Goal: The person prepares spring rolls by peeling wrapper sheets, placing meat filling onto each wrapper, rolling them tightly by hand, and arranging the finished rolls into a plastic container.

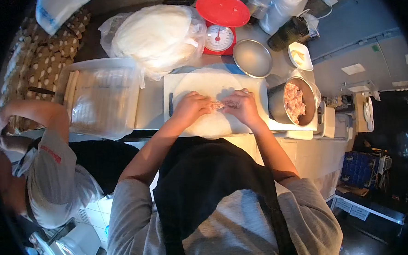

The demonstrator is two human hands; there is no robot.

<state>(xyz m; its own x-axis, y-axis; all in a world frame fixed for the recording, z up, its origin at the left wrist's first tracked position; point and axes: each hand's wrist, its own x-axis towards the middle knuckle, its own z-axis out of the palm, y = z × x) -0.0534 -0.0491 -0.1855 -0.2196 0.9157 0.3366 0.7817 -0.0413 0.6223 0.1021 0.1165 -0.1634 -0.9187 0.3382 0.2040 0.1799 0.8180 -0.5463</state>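
Observation:
On a white cutting board (168, 81) lies a large round, pale sheet of dough or wrapper (208, 126). A short strip of pinkish minced meat (217, 105) runs across its middle. My left hand (194, 110) has its fingers closed on the left end of the strip, and my right hand (241, 107) pinches the right end. The fingertips face each other, a small gap apart. A steel pot (279, 106) of raw minced meat (295, 103) stands to the right of the board.
Behind the board are a bag of pale sheets (155, 35), a red scale (223, 10), a steel bowl (252, 58) and a white dish (300, 56). A plastic tub (103, 98) of rolls stands left. A co-worker (61, 174) works close by there, near egg trays (48, 57).

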